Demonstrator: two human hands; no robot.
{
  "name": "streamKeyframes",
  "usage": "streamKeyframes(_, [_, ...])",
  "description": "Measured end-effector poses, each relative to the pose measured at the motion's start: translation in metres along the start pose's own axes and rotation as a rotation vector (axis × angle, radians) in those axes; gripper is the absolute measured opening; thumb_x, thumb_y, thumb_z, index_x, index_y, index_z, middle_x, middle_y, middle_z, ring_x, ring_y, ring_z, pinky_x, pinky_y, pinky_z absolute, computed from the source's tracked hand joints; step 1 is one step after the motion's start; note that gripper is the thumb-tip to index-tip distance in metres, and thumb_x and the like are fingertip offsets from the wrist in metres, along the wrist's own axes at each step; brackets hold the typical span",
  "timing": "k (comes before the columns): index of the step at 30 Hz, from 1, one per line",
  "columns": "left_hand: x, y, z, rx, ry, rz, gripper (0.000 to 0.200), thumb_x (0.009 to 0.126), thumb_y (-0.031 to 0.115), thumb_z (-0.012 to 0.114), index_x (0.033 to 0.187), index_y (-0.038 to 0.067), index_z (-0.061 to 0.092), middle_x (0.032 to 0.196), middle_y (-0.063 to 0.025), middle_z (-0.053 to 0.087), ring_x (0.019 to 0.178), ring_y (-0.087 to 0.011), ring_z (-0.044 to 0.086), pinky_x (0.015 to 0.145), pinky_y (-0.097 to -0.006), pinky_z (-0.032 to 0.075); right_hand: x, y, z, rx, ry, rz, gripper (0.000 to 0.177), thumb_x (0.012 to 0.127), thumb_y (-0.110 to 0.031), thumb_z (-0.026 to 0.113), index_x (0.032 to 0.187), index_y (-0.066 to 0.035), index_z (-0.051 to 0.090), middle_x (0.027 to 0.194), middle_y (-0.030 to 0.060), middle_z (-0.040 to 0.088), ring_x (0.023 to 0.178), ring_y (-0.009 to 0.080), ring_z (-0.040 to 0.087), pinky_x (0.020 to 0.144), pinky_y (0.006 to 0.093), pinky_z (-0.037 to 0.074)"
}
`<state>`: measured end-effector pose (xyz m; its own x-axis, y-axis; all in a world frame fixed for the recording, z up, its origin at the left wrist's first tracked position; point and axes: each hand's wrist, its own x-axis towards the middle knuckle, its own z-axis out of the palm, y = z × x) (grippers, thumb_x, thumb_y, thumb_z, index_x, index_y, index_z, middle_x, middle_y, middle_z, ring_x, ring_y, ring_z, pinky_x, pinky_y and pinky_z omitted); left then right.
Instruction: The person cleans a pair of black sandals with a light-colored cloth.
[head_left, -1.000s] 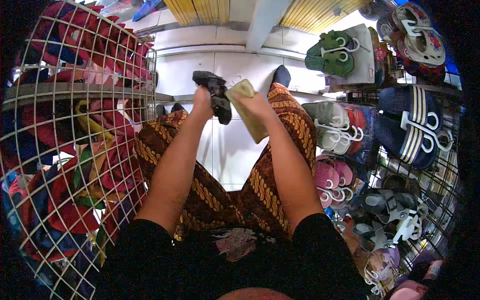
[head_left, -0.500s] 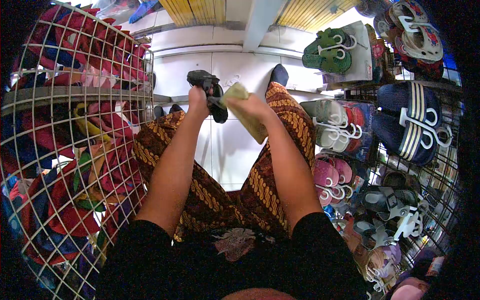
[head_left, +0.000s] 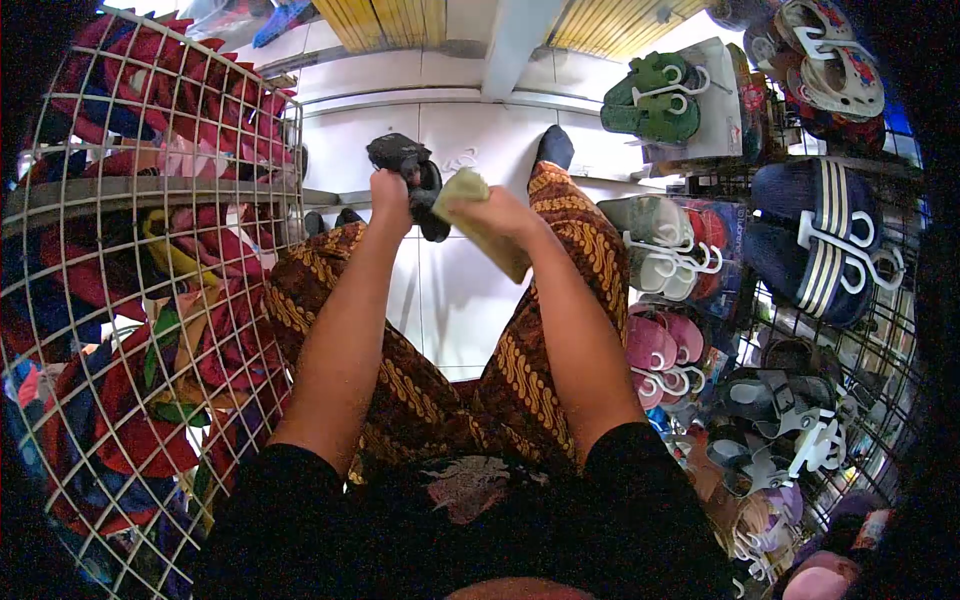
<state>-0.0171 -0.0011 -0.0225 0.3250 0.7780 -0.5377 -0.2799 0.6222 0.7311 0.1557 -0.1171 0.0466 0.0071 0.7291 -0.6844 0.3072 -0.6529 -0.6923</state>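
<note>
My left hand (head_left: 390, 196) is closed around a pair of black sandals (head_left: 425, 190), held up above the white floor between my knees. Part of the sandals is hidden behind my fingers. A greenish-tan cloth (head_left: 500, 252) hangs from my right hand (head_left: 495, 213), its bunched upper end poking out beside the sandals. My right fingers are wrapped round this cloth. On the floor beyond the sandals lies a small white hanger (head_left: 462, 159).
A white wire grid (head_left: 200, 190) with red and coloured fabric items stands at my left. On the right, green sandals (head_left: 655, 100), navy striped slides (head_left: 815, 240) and pink sandals (head_left: 660, 350) hang on a dark rack. A door-track frame (head_left: 400, 97) crosses the floor ahead.
Both hands stay close together with the sandals and cloth still held. The sandals have shifted slightly left, and the whole view has moved a little.
</note>
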Motion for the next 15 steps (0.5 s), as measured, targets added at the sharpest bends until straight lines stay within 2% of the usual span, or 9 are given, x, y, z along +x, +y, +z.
streamKeyframes(2, [0.008,-0.006,-0.005,-0.041,-0.036,-0.093,0.018,0.091,0.02,0.053,0.092,0.005,0.063,0.075,-0.0057,0.058,0.065,-0.0201,0.058,0.057,-0.0348,0.048,-0.003,-0.003,-0.004,0.208,0.03,-0.029,0.055,0.079,-0.051,0.075,0.109,-0.005,0.069,0.094,0.0072,0.069,0.083,0.0158,0.063,0.076,0.032,0.051])
streamKeyframes(3, [0.004,-0.004,-0.001,-0.034,-0.077,-0.046,0.016,0.09,0.02,0.053,0.091,0.006,0.062,0.075,-0.0043,0.056,0.064,-0.0198,0.056,0.058,-0.0356,0.049,0.006,0.007,0.0,0.192,0.01,-0.03,0.054,0.079,-0.049,0.076,0.108,-0.004,0.069,0.091,0.0072,0.069,0.08,0.0157,0.063,0.073,0.0317,0.051])
streamKeyframes(6, [-0.002,0.002,0.003,-0.018,-0.01,-0.061,0.015,0.089,0.019,0.055,0.091,0.006,0.062,0.075,-0.0044,0.056,0.065,-0.02,0.056,0.059,-0.0365,0.049,0.021,0.023,0.008,0.082,0.031,-0.004,0.053,0.079,-0.047,0.077,0.108,-0.004,0.069,0.09,0.0059,0.069,0.078,0.0148,0.063,0.071,0.031,0.051])
streamKeyframes(9, [-0.005,0.004,0.008,-0.073,0.047,-0.089,0.015,0.089,0.02,0.056,0.091,0.007,0.062,0.075,-0.0048,0.056,0.065,-0.021,0.057,0.058,-0.0378,0.05,0.012,0.009,-0.001,0.203,0.101,0.036,0.056,0.078,-0.047,0.078,0.111,-0.003,0.068,0.093,0.0069,0.069,0.083,0.0154,0.063,0.075,0.0309,0.051])
streamKeyframes(12, [-0.028,0.021,0.03,-0.122,0.075,-0.001,0.02,0.094,0.021,0.047,0.078,0.011,0.055,0.067,-0.0022,0.051,0.058,-0.0171,0.05,0.054,-0.0343,0.043,0.013,0.013,0.003,0.196,0.045,-0.031,0.058,0.078,-0.048,0.078,0.112,-0.002,0.067,0.096,0.0077,0.068,0.086,0.0158,0.063,0.078,0.0311,0.05])
streamKeyframes(15, [-0.021,0.02,0.027,-0.085,0.193,-0.064,0.022,0.095,0.022,0.045,0.079,0.011,0.055,0.069,-0.003,0.051,0.06,-0.0179,0.051,0.056,-0.0353,0.046,0.01,0.011,0.001,0.171,0.114,-0.023,0.06,0.08,-0.049,0.076,0.113,-0.001,0.067,0.098,0.0082,0.068,0.086,0.016,0.063,0.078,0.0314,0.05])
